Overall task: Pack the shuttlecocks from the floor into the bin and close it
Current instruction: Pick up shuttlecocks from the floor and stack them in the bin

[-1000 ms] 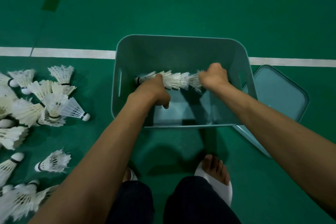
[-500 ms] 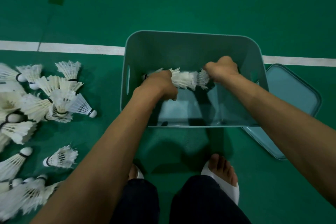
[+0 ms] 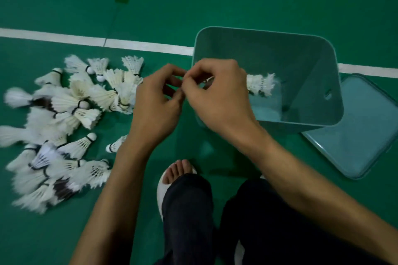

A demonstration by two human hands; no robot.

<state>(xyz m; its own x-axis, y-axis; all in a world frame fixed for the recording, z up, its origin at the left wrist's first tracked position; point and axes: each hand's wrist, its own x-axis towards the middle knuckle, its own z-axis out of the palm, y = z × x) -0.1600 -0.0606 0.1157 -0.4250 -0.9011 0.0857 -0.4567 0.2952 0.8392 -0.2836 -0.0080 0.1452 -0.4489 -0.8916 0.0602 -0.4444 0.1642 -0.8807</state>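
A teal plastic bin stands open on the green court floor. Inside it lies a nested row of white shuttlecocks, partly hidden by my right hand. A large pile of loose shuttlecocks is spread over the floor to the left of the bin. My left hand and my right hand hover at the bin's left rim. Their loosely curled fingertips meet, and I see nothing held in either.
The bin's teal lid lies flat on the floor against the bin's right side. A white court line runs across behind the pile and bin. My foot in a white slipper is near the bin's front left corner.
Both hands let go of the shuttlecock row, which now lies in the bin. They rose out and moved left to the rim. The view swung left, showing more of the floor pile.
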